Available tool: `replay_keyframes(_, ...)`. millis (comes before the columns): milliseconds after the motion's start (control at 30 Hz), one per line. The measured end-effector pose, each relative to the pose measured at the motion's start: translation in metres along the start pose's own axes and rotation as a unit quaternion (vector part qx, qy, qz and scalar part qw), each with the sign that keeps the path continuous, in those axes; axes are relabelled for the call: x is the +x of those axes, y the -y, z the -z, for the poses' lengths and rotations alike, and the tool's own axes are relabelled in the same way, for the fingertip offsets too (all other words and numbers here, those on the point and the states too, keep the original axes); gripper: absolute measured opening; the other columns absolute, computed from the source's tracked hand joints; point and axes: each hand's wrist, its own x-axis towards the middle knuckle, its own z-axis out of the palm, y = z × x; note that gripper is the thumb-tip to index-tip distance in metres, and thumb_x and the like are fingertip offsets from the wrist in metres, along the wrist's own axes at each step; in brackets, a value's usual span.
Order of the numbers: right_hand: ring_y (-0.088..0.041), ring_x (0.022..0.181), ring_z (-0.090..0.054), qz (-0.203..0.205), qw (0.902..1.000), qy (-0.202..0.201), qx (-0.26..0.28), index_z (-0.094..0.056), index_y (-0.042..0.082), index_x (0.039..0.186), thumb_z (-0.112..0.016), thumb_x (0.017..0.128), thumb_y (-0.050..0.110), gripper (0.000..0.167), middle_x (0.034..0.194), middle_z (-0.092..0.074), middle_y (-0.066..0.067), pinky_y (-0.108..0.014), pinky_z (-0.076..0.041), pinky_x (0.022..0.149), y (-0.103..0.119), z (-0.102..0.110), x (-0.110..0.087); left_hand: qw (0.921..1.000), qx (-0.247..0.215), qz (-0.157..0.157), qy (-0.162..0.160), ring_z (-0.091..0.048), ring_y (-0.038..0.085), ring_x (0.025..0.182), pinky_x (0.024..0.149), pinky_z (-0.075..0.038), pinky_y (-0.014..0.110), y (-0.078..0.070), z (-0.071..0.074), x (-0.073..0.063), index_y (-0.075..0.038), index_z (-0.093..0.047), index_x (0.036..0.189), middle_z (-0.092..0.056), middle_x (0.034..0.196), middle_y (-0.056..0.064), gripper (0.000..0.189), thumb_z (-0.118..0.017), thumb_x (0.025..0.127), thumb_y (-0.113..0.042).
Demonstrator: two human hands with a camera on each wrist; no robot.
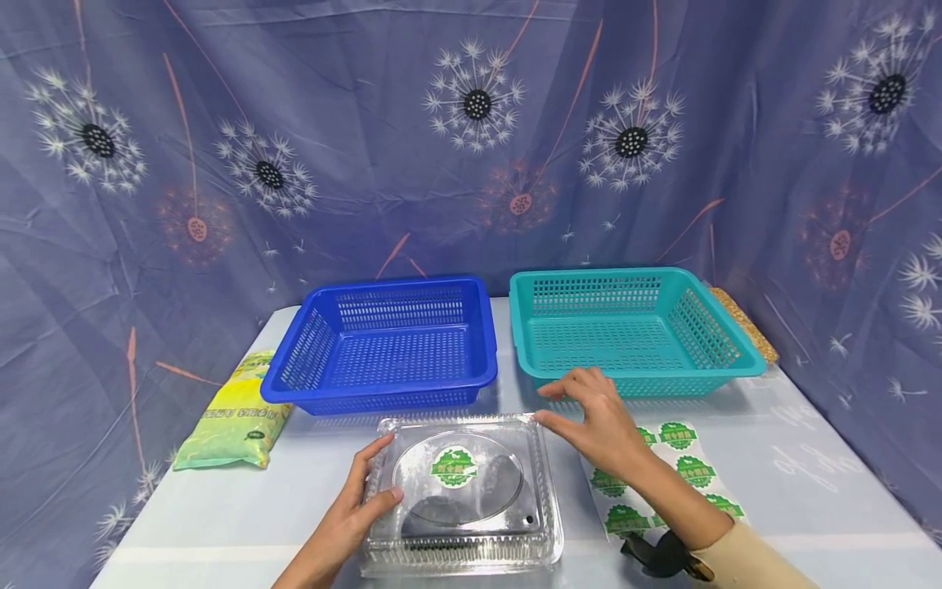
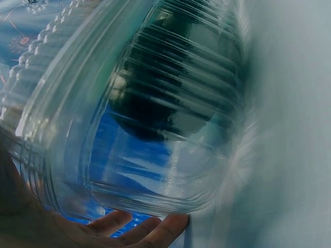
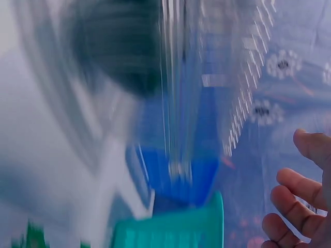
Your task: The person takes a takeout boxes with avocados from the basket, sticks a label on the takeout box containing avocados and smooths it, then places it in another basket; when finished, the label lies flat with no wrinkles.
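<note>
A clear plastic clamshell box (image 1: 486, 532) lies at the front middle of the table in the head view, lid down. A round green-and-white sticker (image 1: 454, 466) is on its lid. My left hand (image 1: 362, 501) holds the box's left side, thumb over the lid and fingers along the edge; its fingertips (image 2: 173, 227) show at the box's far corner in the left wrist view. My right hand (image 1: 599, 417) is raised by the far right corner, fingers loosely bent, thumb tip close to the rim, nothing held. Dark shapes show through the plastic; cannot tell whether they are contents or reflections.
Behind the box stand a blue basket (image 1: 379, 401) and a teal basket (image 1: 746, 366). A sheet of green stickers (image 1: 695, 468) lies under the right forearm, beside a black object (image 1: 658, 556). A yellow-green bag (image 1: 235, 421) sits left; a golden-brown pack (image 1: 746, 323) is behind the teal basket.
</note>
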Motion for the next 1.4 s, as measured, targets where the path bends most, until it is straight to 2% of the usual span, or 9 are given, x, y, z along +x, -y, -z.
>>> replay_keyframes(200,-0.016,0.095,-0.047,-0.02,0.999,-0.038,-0.014,-0.07,0.011,0.1,-0.08,0.072,0.017,0.03,0.094,-0.063,0.0,-0.038,-0.034,0.082,-0.029,0.027,0.0,1.0,0.009,-0.002,0.001,-0.034,0.039,0.131,0.1,-0.034,0.054,0.002,0.0,-0.002,-0.039,-0.028,0.141,-0.025,0.146,0.022,0.065,-0.06,0.087,-0.022)
replay_keyframes(400,-0.024,0.099,-0.042,-0.059,0.9957,-0.063,-0.036,-0.067,0.006,0.107,-0.076,0.078,0.016,0.032,0.103,-0.061,-0.011,-0.04,-0.032,0.079,-0.054,0.053,-0.001,0.9999,0.01,-0.008,0.004,-0.025,0.041,0.137,0.104,-0.027,0.062,0.002,0.001,-0.002,-0.039,-0.027,0.142,-0.019,0.151,0.023,0.066,-0.06,0.087,-0.023)
replay_keyframes(533,-0.031,0.102,-0.04,-0.081,0.9929,-0.072,-0.049,-0.064,0.003,0.112,-0.074,0.08,0.017,0.036,0.11,-0.058,-0.018,-0.048,-0.03,0.083,-0.069,0.069,-0.003,0.9999,0.004,-0.01,0.01,-0.013,0.042,0.142,0.107,-0.016,0.068,0.002,0.001,-0.002,-0.039,-0.025,0.143,-0.011,0.155,0.023,0.067,-0.06,0.088,-0.023)
replay_keyframes(600,-0.036,0.105,-0.039,-0.093,0.9914,-0.076,-0.054,-0.063,0.001,0.114,-0.074,0.081,0.018,0.039,0.113,-0.056,-0.021,-0.054,-0.028,0.084,-0.076,0.077,-0.005,0.9999,0.003,-0.009,0.011,-0.01,0.042,0.143,0.107,-0.014,0.069,0.002,0.001,-0.002,-0.039,-0.025,0.143,-0.009,0.155,0.022,0.067,-0.06,0.088,-0.023)
replay_keyframes(867,-0.051,0.12,-0.032,-0.147,0.984,-0.072,-0.07,-0.055,-0.001,0.125,-0.07,0.085,0.025,0.051,0.126,-0.047,-0.03,-0.068,-0.023,0.089,-0.107,0.101,-0.012,0.9999,0.004,-0.007,0.01,-0.01,0.04,0.143,0.107,-0.013,0.068,0.001,0.001,-0.003,-0.038,-0.025,0.143,-0.01,0.155,0.021,0.067,-0.059,0.088,-0.023)
replay_keyframes(1100,-0.051,0.115,-0.026,-0.181,0.9759,-0.074,-0.097,-0.046,-0.005,0.133,-0.069,0.085,0.027,0.062,0.129,-0.04,-0.036,-0.063,-0.023,0.083,-0.132,0.115,-0.018,0.9999,0.0,-0.005,0.014,-0.002,0.04,0.144,0.107,-0.007,0.07,0.001,0.001,-0.003,-0.039,-0.025,0.143,-0.006,0.157,0.02,0.067,-0.059,0.088,-0.024)
replay_keyframes(1167,-0.053,0.116,-0.023,-0.194,0.9733,-0.069,-0.102,-0.043,-0.006,0.135,-0.067,0.086,0.029,0.065,0.131,-0.036,-0.038,-0.064,-0.022,0.083,-0.14,0.119,-0.02,0.9999,0.002,-0.004,0.014,-0.005,0.041,0.144,0.107,-0.009,0.07,0.001,0.001,-0.002,-0.039,-0.024,0.143,-0.006,0.156,0.021,0.067,-0.059,0.088,-0.024)
replay_keyframes(1300,-0.056,0.118,-0.022,-0.194,0.9734,-0.063,-0.104,-0.04,-0.008,0.136,-0.067,0.086,0.029,0.068,0.134,-0.033,-0.04,-0.065,-0.016,0.088,-0.155,0.126,-0.021,0.9999,0.001,-0.002,0.017,-0.002,0.043,0.144,0.106,-0.007,0.071,0.001,0.001,-0.002,-0.039,-0.024,0.143,-0.003,0.157,0.021,0.067,-0.059,0.088,-0.025)
replay_keyframes(1400,-0.058,0.121,-0.021,-0.192,0.9746,-0.057,-0.1,-0.038,-0.01,0.137,-0.067,0.085,0.029,0.071,0.136,-0.033,-0.039,-0.066,-0.012,0.091,-0.165,0.129,-0.023,0.9997,-0.004,0.0,0.023,0.008,0.044,0.144,0.105,-0.001,0.073,0.0,0.002,-0.001,-0.04,-0.023,0.143,0.003,0.158,0.019,0.067,-0.059,0.088,-0.025)
